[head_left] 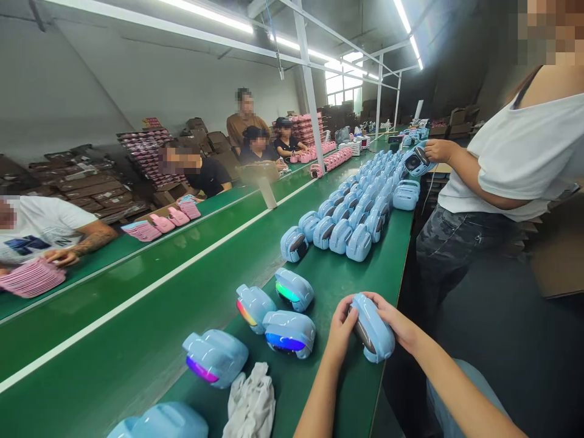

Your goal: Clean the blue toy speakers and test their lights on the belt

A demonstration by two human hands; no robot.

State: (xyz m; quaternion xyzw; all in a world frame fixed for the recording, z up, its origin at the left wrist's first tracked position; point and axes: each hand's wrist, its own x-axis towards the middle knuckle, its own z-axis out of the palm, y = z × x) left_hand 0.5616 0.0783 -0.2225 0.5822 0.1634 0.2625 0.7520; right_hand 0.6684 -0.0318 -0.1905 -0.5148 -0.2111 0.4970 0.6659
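Observation:
Both my hands are wrapped round one light-blue portable speaker with a dark front, close to the bench's right edge. My left hand grips its left side, the thumb lying on the dark front. At its far right side, my right hand has its fingers closed over the shell. Left of my hands sit several like speakers with glowing strips: one green, one blue, one orange and one purple. A crumpled white cloth lies nearer me.
Rows of blue speakers fill the green bench ahead. At the right, a person in a white top holds another speaker. Across the conveyor, people sit near pink parts. One more blue speaker is at the bottom edge.

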